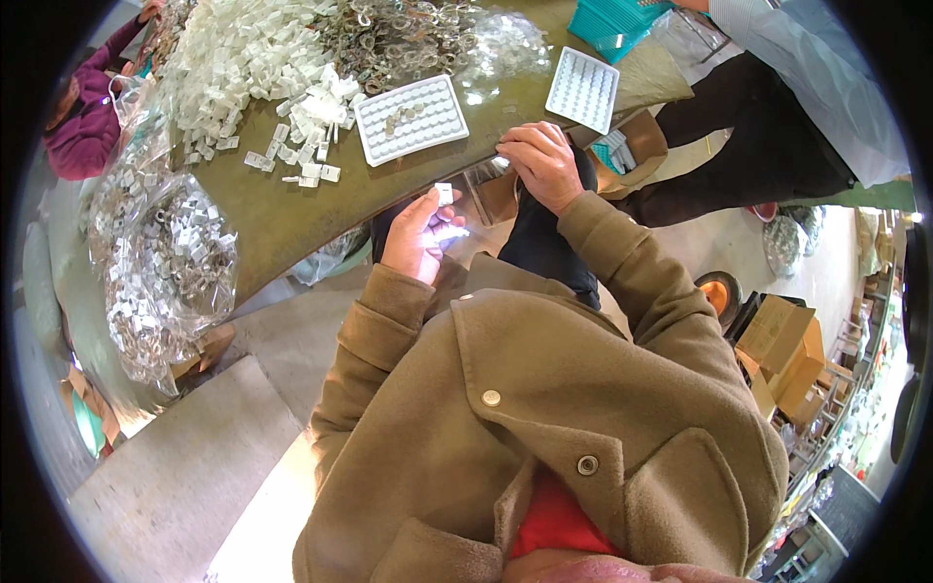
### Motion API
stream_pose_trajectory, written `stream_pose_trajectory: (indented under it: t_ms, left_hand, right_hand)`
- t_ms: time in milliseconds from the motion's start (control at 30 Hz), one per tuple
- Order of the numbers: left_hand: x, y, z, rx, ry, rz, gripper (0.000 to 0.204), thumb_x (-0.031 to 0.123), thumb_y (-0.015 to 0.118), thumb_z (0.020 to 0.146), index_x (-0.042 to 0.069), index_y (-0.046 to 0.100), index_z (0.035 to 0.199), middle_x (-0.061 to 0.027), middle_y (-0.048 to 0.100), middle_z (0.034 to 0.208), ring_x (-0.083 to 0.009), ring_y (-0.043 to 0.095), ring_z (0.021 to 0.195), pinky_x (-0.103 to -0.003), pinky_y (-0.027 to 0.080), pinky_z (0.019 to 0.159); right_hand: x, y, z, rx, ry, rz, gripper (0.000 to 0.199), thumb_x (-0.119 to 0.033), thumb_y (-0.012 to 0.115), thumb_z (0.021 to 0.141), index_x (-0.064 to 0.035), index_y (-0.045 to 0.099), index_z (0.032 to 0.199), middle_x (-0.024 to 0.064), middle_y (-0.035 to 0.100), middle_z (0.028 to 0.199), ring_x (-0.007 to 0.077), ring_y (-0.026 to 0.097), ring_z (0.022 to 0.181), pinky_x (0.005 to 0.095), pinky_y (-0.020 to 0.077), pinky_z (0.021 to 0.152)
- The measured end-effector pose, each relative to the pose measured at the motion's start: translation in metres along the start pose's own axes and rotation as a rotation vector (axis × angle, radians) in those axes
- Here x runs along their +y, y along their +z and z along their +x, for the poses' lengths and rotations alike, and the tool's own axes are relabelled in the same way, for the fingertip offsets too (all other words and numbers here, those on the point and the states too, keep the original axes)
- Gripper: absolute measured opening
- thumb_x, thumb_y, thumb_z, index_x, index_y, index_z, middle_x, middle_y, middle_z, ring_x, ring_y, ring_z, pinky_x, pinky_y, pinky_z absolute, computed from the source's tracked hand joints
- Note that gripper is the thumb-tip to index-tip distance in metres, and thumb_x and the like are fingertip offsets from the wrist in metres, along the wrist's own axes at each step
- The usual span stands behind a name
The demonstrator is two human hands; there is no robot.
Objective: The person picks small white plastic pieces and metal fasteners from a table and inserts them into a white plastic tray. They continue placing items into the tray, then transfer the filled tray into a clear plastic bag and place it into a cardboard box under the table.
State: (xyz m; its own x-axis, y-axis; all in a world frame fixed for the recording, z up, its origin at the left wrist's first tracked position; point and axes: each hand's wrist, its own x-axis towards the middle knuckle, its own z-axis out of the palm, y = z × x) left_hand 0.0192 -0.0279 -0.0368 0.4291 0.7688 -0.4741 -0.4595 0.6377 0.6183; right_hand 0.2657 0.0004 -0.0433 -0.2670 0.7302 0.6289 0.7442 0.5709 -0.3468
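Note:
My left hand (416, 238) is closed around a small white plastic piece (444, 193), which sticks up between thumb and fingers. A bright glare by the lower fingers hides what else lies there. At the table edge my right hand (544, 163) has its fingers bent and together; whatever their tips may hold is too small to make out. Just beyond the hands lies a white tray (374, 146) with rows of small pockets and a few little metal pieces in it. Loose white plastic pieces (309, 173) are scattered left of that tray.
Large heaps of white pieces (248, 49) and metal parts (389, 44) cover the table's far side. A second white tray (583, 89) lies at right, near teal trays (607, 29). A filled clear bag (170, 262) stands left. Other people are at both sides; cardboard boxes (777, 340) stand right.

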Motion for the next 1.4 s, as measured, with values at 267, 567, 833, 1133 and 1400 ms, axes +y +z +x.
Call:
stream_pose_trajectory:
  t_ms: [267,567,833,1133,1400]
  left_hand:
    - [0.007,-0.002,0.001,-0.015,-0.018,-0.127,0.039,0.034,0.047,0.104,-0.001,0.059,0.115,-0.0007,0.057,0.084,-0.0111,0.053,0.074,-0.028,0.048,0.076]
    - [0.023,0.002,-0.018,-0.037,0.1,-0.22,0.026,0.03,0.054,0.102,0.004,0.059,0.101,0.0002,0.058,0.08,-0.0047,0.049,0.064,-0.027,0.053,0.071]
    - [0.027,0.003,-0.024,-0.1,0.056,-0.261,0.023,0.028,0.052,0.103,0.006,0.058,0.099,0.0016,0.056,0.079,-0.0026,0.044,0.056,-0.025,0.052,0.069]
    - [0.035,0.004,-0.027,0.002,0.036,-0.2,0.024,0.028,0.05,0.103,0.006,0.058,0.098,0.003,0.055,0.075,-0.0016,0.043,0.053,-0.023,0.049,0.063]
    - [0.038,-0.003,-0.025,-0.001,-0.008,-0.248,0.024,0.027,0.049,0.104,0.005,0.057,0.1,0.003,0.054,0.073,-0.0013,0.042,0.053,-0.024,0.049,0.065]
  right_hand:
    - [-0.055,0.005,0.013,-0.046,0.595,0.72,0.015,0.006,0.055,0.092,0.0003,0.064,0.102,0.0076,0.063,0.089,0.0169,0.065,0.082,0.0276,0.0529,0.071]
    - [-0.1,-0.005,0.045,-0.203,0.543,0.745,0.011,0.0,0.061,0.092,-0.0011,0.065,0.102,0.0059,0.067,0.08,0.01,0.063,0.072,0.025,0.0504,0.065]
    - [-0.103,0.005,0.053,-0.14,0.399,0.732,0.008,-0.006,0.066,0.087,-0.0016,0.061,0.09,0.0095,0.064,0.08,0.0167,0.063,0.073,0.0293,0.0489,0.066]
    - [-0.095,0.002,0.063,-0.332,0.555,0.945,0.013,-0.007,0.067,0.087,-0.0001,0.065,0.099,0.0109,0.068,0.083,0.0165,0.065,0.077,0.0297,0.0517,0.071]
    - [-0.093,0.006,0.071,-0.393,0.373,0.666,0.007,-0.005,0.061,0.087,-0.0009,0.063,0.092,0.0146,0.066,0.081,0.0314,0.065,0.076,0.0369,0.0507,0.069]
